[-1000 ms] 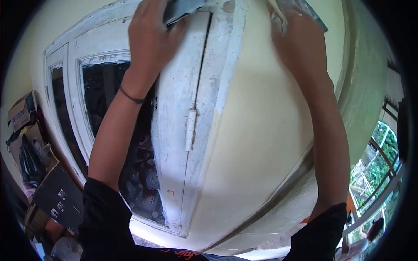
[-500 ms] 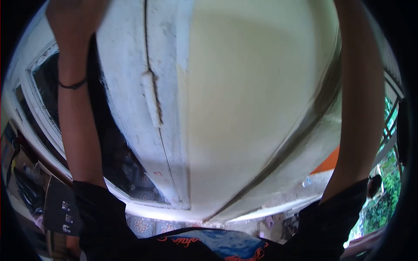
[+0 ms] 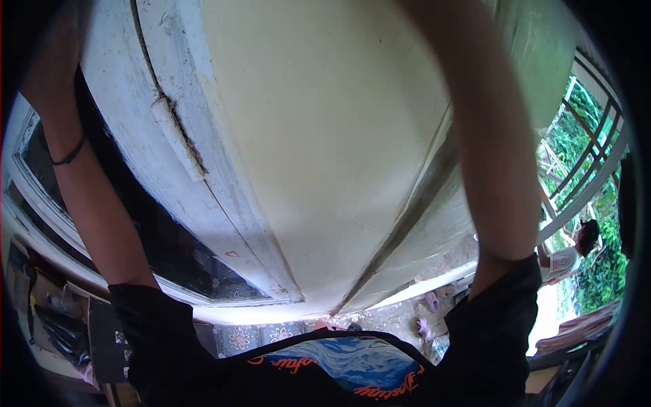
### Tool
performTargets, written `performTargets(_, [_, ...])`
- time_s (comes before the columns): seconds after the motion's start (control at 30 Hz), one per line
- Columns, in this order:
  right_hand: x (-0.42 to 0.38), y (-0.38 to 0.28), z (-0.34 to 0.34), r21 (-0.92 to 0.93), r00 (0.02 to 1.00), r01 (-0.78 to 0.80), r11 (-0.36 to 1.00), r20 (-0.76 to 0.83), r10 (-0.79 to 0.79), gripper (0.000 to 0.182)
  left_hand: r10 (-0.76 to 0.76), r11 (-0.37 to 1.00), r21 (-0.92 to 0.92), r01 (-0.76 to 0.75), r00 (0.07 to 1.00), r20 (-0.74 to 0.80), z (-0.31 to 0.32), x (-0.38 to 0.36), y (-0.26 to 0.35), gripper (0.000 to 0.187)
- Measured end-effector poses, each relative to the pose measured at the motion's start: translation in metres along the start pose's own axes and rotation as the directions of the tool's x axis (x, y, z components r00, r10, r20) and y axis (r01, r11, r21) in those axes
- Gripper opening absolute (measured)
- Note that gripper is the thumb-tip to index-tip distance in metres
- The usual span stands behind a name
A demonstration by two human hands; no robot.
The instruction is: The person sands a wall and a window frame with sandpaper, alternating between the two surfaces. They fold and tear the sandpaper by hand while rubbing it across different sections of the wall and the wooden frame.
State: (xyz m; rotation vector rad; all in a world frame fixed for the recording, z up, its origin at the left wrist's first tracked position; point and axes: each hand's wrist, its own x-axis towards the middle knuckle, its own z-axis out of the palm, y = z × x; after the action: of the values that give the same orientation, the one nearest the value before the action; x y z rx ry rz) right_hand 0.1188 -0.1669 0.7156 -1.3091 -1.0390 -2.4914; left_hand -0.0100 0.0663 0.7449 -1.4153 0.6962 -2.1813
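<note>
Both arms reach up past the top of the view. Of my left hand [image 3: 51, 68], the back and wrist show at the upper left, with a dark band on the wrist; its fingers are hidden in the dark edge. It is nearest to the white wooden frame [image 3: 125, 88] of a dark glass pane [image 3: 163, 237]. My right forearm crosses the upper right in front of the cream wall [image 3: 319, 122], blurred, and its hand is out of view. A rough split strip [image 3: 180, 139] runs down the white wood.
At the right, a person [image 3: 563, 261] in a white shirt stands near a curved metal railing [image 3: 580, 190] and green plants [image 3: 603, 271]. Patterned floor tiles [image 3: 237, 339] and purple footwear [image 3: 432, 302] lie below. Bags [image 3: 61, 325] are at the lower left.
The view has turned, so the wall and frame sit further left and the person at the right has come into sight. My right forearm has swung left across the wall.
</note>
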Motion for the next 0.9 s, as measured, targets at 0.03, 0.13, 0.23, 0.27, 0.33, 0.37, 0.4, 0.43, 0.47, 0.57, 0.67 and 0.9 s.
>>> performTargets(0.03, [-0.031,-0.016,0.005,0.259,0.977,-0.058,0.964,-0.182,0.108,0.023,0.004,1.000,-0.010,-0.004,1.000,-0.002,-0.002,-0.001,-0.002,0.024])
performTargets(0.13, [-0.105,-0.040,-0.007,-0.156,0.936,0.272,0.950,-0.185,-0.298,0.033,0.083,0.994,0.066,-0.090,0.992,0.094,-0.017,0.002,0.005,0.022])
performTargets(0.23, [-0.052,-0.034,-0.048,0.549,0.933,-0.336,0.765,0.307,0.189,0.035,-0.228,0.899,0.408,0.156,0.965,0.133,-0.026,-0.010,-0.005,0.023])
performTargets(0.27, [-0.042,-0.025,-0.031,0.527,0.929,-0.365,0.768,0.256,0.266,0.038,-0.213,0.905,0.402,0.142,0.967,0.138,-0.023,-0.009,0.000,0.023])
performTargets(0.33, [-0.041,-0.030,-0.023,0.507,0.919,-0.395,0.766,0.204,0.338,0.040,-0.420,0.856,0.362,0.369,0.905,0.070,-0.023,-0.010,0.009,0.023])
performTargets(0.37, [-0.053,-0.044,-0.031,0.492,0.903,-0.429,0.758,0.208,0.376,0.046,-0.417,0.858,0.361,0.365,0.906,0.074,-0.022,-0.009,0.012,0.023])
performTargets(0.4, [-0.068,-0.060,-0.042,0.477,0.887,-0.461,0.749,0.209,0.412,0.052,-0.417,0.852,0.368,0.372,0.908,0.048,-0.021,-0.009,0.014,0.025])
performTargets(0.43, [-0.089,-0.075,-0.060,0.551,0.874,-0.486,0.679,0.311,0.373,0.064,-0.413,0.848,0.373,0.377,0.911,0.017,-0.020,-0.007,0.015,0.028])
performTargets(0.47, [-0.100,-0.080,-0.069,0.552,0.877,-0.480,0.681,0.300,0.375,0.064,-0.404,0.850,0.374,0.372,0.914,0.010,-0.021,-0.007,0.017,0.028])
performTargets(0.57, [-0.098,-0.067,-0.064,0.563,0.901,-0.430,0.706,0.312,0.301,0.044,-0.417,0.853,0.373,0.366,0.907,0.065,-0.023,-0.005,0.022,0.031])
performTargets(0.67, [-0.060,-0.037,-0.041,0.646,0.851,-0.518,0.561,0.324,0.413,0.042,-0.431,0.852,0.352,0.387,0.901,0.054,-0.021,0.000,0.031,0.032])
performTargets(0.9, [-0.112,-0.067,-0.075,0.612,0.889,-0.456,0.646,0.341,0.306,0.041,-0.540,0.782,0.399,0.479,0.841,0.049,-0.021,0.002,0.036,0.031])
